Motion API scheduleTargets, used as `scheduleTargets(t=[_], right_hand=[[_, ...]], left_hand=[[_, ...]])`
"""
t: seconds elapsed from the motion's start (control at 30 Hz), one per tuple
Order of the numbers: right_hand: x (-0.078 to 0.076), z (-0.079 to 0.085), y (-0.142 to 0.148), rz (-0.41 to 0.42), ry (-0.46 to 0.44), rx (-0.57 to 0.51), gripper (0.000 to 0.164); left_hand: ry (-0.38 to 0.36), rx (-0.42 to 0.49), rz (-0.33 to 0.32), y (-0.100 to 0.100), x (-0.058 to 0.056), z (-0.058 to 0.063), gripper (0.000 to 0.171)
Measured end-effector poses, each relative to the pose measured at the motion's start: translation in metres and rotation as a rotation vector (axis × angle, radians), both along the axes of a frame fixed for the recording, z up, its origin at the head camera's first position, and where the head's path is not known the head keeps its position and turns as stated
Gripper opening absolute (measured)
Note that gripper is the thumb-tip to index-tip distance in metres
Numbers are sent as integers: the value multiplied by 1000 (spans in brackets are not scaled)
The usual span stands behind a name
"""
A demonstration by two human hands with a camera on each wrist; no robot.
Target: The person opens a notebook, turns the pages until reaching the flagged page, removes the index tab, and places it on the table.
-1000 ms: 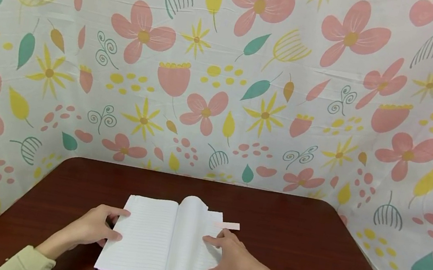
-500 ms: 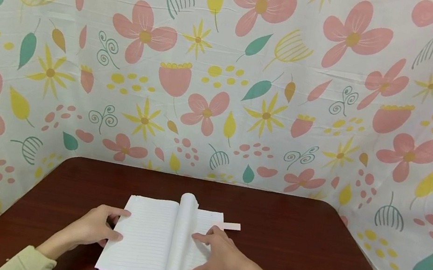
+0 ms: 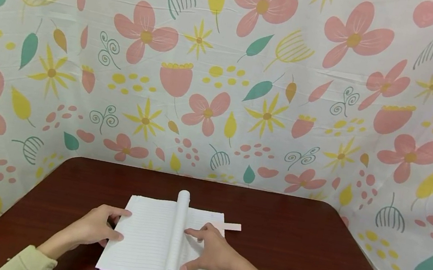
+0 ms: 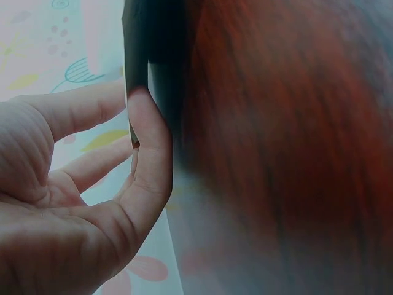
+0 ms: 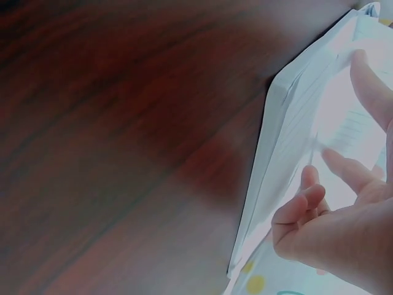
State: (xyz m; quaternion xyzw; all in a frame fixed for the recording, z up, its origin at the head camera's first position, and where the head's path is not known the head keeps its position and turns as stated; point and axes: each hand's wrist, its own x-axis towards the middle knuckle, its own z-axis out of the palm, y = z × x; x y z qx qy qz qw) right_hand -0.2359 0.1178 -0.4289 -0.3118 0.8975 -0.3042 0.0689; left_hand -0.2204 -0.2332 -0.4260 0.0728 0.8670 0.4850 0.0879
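Note:
An open lined notebook (image 3: pixel 147 237) lies on the table, with a rolled-over page (image 3: pixel 176 237) standing in a narrow tube along its middle. At the left edge my left hand (image 3: pixel 95 227) grips the notebook, thumb and index finger on top. In the left wrist view this hand (image 4: pixel 104 178) has a finger bent round the notebook's edge (image 4: pixel 136 67). My right hand (image 3: pixel 215 253) reaches over the right page; its spread thumb and index finger touch the rolled page. The right wrist view shows this hand (image 5: pixel 344 227) with its other fingers bent above the paper (image 5: pixel 295 160).
A pale pink paper strip (image 3: pixel 232 227) sticks out from the notebook's right side. The dark brown table (image 3: pixel 289 241) has rounded far corners. Behind it hangs a white curtain (image 3: pixel 226 75) printed with flowers and leaves.
My right hand has moved left, and the turned page has gone from a wide curve to a tight roll near the middle. The left hand stays in place.

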Motion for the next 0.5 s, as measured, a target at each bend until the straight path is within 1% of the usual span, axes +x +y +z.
scheduleTargets(t=[0.23,0.4,0.5], right_hand=[[0,2,-8,21,3,-74,85],[0,1,-13,19,32,-96,86],[1,2,-16,10,29,-114,86]], left_hand=[[3,1,-6,0,1,2,61],[0,3,-6,0,0,1,62],[1,7,-6,-1,0,0,62]])
